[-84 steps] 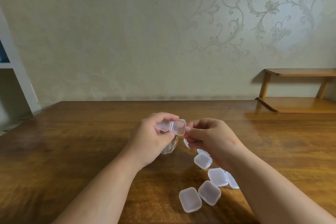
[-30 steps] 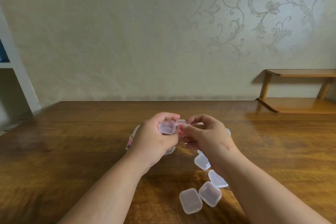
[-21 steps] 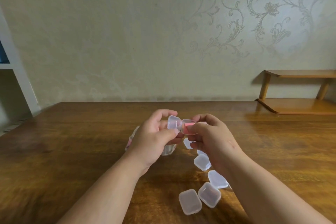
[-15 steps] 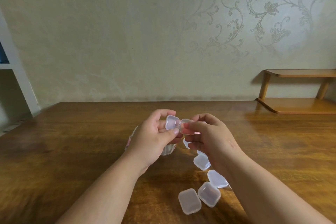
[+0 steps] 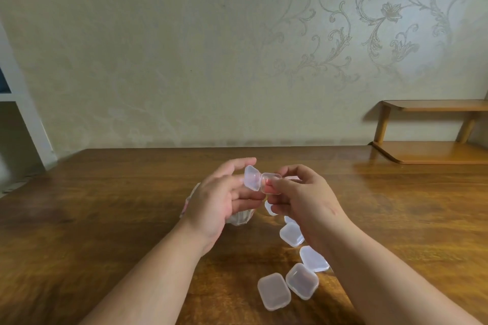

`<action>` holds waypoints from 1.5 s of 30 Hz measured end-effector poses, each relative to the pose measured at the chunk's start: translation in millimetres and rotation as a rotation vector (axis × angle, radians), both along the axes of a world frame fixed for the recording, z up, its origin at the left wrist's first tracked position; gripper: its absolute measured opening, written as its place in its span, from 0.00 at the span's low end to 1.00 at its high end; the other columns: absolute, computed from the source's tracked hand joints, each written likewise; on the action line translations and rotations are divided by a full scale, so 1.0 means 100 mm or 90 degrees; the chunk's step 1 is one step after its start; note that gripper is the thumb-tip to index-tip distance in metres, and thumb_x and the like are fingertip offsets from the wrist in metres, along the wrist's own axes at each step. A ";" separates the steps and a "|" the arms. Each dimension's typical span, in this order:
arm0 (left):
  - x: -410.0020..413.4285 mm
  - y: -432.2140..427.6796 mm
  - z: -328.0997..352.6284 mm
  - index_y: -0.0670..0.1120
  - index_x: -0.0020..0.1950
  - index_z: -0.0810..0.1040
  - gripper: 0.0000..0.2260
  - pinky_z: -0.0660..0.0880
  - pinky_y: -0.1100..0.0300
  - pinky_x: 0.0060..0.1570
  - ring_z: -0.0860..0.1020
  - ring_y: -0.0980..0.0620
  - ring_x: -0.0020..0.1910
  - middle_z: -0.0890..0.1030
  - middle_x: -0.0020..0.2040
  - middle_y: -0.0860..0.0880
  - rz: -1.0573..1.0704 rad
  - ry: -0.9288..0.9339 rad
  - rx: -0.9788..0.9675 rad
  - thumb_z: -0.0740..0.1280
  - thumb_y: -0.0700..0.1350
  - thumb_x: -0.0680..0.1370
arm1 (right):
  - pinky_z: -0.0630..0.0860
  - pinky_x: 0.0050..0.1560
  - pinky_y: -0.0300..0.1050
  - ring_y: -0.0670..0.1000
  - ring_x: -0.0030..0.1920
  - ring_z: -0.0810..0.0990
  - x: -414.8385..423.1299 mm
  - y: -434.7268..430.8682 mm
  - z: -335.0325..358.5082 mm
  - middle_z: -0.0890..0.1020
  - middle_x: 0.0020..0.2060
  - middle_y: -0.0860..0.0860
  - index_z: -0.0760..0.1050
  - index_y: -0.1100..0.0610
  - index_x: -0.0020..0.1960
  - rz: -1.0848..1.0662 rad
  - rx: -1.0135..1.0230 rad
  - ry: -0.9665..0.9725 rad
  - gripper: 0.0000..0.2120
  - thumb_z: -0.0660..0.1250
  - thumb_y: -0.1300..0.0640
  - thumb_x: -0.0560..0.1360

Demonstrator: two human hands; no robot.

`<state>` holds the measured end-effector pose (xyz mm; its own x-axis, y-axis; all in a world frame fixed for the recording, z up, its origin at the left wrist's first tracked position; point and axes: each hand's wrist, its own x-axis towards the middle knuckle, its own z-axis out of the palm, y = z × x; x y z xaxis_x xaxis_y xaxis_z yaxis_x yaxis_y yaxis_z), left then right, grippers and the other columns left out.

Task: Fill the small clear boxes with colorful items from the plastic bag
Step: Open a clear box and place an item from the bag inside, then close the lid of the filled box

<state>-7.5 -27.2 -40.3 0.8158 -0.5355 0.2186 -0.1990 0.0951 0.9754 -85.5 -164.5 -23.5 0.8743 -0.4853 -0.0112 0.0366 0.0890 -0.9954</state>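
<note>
Two hands hold one open clear box above the bench.

On the brown wooden bench (image 5: pixel 105 219), the left hand (image 5: pixel 224 200) and right hand (image 5: pixel 303 200) meet at the centre. The left hand is half open, with its index finger stretched out behind the lid and its lower fingers under the box; whether it actually grips the lid cannot be told. The right hand is narrow, its thumb and forefinger pinching the base of the open box (image 5: pixel 270 183), whose lid is hinged out toward 9 o'clock. The plastic bag (image 5: pixel 239 217) lies on the bench beneath the left hand, mostly hidden. Closed boxes (image 5: pixel 274 291) trail from the hands toward 5 o'clock. A pink item (image 5: pixel 267 188) shows inside the held base.
</note>
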 end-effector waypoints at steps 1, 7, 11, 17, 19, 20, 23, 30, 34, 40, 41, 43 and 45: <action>0.00 0.00 0.00 0.56 0.63 0.79 0.16 0.79 0.47 0.54 0.84 0.43 0.53 0.84 0.57 0.43 -0.002 0.000 -0.003 0.60 0.47 0.78 | 0.80 0.33 0.41 0.51 0.32 0.78 -0.01 0.00 0.01 0.82 0.37 0.59 0.76 0.62 0.54 -0.004 -0.005 -0.001 0.09 0.70 0.65 0.75; -0.03 -0.02 -0.01 0.66 0.61 0.79 0.17 0.76 0.50 0.64 0.78 0.56 0.62 0.80 0.62 0.59 0.056 -0.100 0.123 0.64 0.44 0.82 | 0.81 0.40 0.47 0.55 0.37 0.83 0.01 0.04 -0.01 0.85 0.41 0.61 0.78 0.60 0.53 0.010 0.009 -0.027 0.07 0.65 0.56 0.80; -0.06 -0.02 0.02 0.67 0.61 0.77 0.20 0.77 0.47 0.61 0.78 0.55 0.63 0.80 0.61 0.61 0.076 -0.129 0.141 0.70 0.64 0.69 | 0.80 0.43 0.48 0.58 0.41 0.85 0.03 0.04 -0.03 0.86 0.41 0.60 0.79 0.60 0.52 0.049 0.063 -0.043 0.20 0.56 0.45 0.82; -0.03 -0.02 0.02 0.62 0.58 0.76 0.17 0.81 0.61 0.53 0.81 0.61 0.53 0.80 0.58 0.61 0.144 -0.175 0.123 0.64 0.39 0.81 | 0.82 0.41 0.43 0.47 0.39 0.85 0.06 -0.10 -0.06 0.86 0.38 0.48 0.80 0.51 0.51 -0.154 -0.121 -0.026 0.04 0.71 0.54 0.76; 0.00 0.00 0.02 0.61 0.56 0.76 0.16 0.81 0.63 0.47 0.80 0.59 0.51 0.80 0.55 0.61 0.189 -0.190 0.119 0.64 0.37 0.81 | 0.81 0.43 0.44 0.46 0.41 0.84 0.05 -0.25 -0.02 0.85 0.40 0.47 0.80 0.50 0.50 -0.221 -0.137 -0.032 0.03 0.71 0.54 0.76; 0.01 0.01 0.02 0.60 0.55 0.77 0.16 0.81 0.63 0.46 0.80 0.59 0.51 0.79 0.53 0.61 0.208 -0.202 0.125 0.64 0.38 0.81 | 0.81 0.44 0.45 0.46 0.41 0.83 0.04 -0.32 -0.01 0.84 0.40 0.47 0.80 0.50 0.49 -0.237 -0.139 -0.033 0.03 0.71 0.54 0.75; 0.05 0.02 -0.02 0.61 0.51 0.77 0.15 0.81 0.60 0.44 0.79 0.58 0.49 0.77 0.50 0.64 0.248 -0.274 0.193 0.65 0.39 0.80 | 0.81 0.50 0.50 0.48 0.45 0.82 0.04 -0.48 -0.01 0.84 0.43 0.47 0.80 0.50 0.52 -0.252 -0.179 -0.011 0.07 0.72 0.53 0.75; 0.09 0.01 -0.09 0.58 0.49 0.81 0.10 0.69 0.64 0.49 0.69 0.58 0.58 0.74 0.56 0.58 0.253 -0.403 0.416 0.65 0.42 0.80 | 0.82 0.46 0.48 0.47 0.46 0.81 0.12 -0.58 -0.12 0.82 0.45 0.44 0.79 0.48 0.54 -0.242 -0.341 0.071 0.11 0.72 0.46 0.74; 0.05 -0.01 -0.09 0.60 0.56 0.81 0.08 0.71 0.63 0.50 0.66 0.58 0.56 0.72 0.57 0.59 0.257 -0.404 0.513 0.70 0.54 0.77 | 0.80 0.43 0.45 0.44 0.45 0.80 0.14 -0.58 -0.14 0.82 0.45 0.42 0.79 0.46 0.54 -0.248 -0.377 0.065 0.12 0.70 0.41 0.74; 0.00 -0.01 -0.05 0.59 0.61 0.78 0.15 0.80 0.59 0.51 0.75 0.55 0.55 0.75 0.58 0.57 0.280 -0.362 0.497 0.73 0.48 0.75 | 0.76 0.44 0.40 0.47 0.51 0.79 0.16 -0.56 -0.16 0.81 0.50 0.44 0.78 0.48 0.59 -0.280 -0.388 0.042 0.12 0.70 0.56 0.75; 0.01 0.00 -0.05 0.58 0.62 0.77 0.17 0.81 0.58 0.49 0.76 0.54 0.54 0.75 0.57 0.57 0.284 -0.348 0.486 0.72 0.45 0.76 | 0.76 0.45 0.40 0.47 0.50 0.79 0.16 -0.55 -0.16 0.81 0.50 0.45 0.78 0.49 0.58 -0.285 -0.390 0.037 0.11 0.69 0.57 0.76; 0.03 0.00 -0.04 0.57 0.65 0.74 0.20 0.81 0.62 0.45 0.78 0.55 0.51 0.76 0.54 0.57 0.293 -0.310 0.461 0.71 0.40 0.76 | 0.75 0.43 0.38 0.44 0.46 0.79 0.16 -0.50 -0.15 0.81 0.47 0.44 0.78 0.48 0.55 -0.274 -0.396 0.022 0.08 0.66 0.58 0.78; 0.05 0.00 0.00 0.56 0.66 0.74 0.22 0.80 0.64 0.41 0.79 0.56 0.48 0.78 0.52 0.57 0.303 -0.244 0.399 0.70 0.38 0.77 | 0.74 0.40 0.34 0.41 0.43 0.78 0.15 -0.40 -0.13 0.80 0.43 0.42 0.78 0.47 0.52 -0.233 -0.414 0.006 0.07 0.65 0.58 0.78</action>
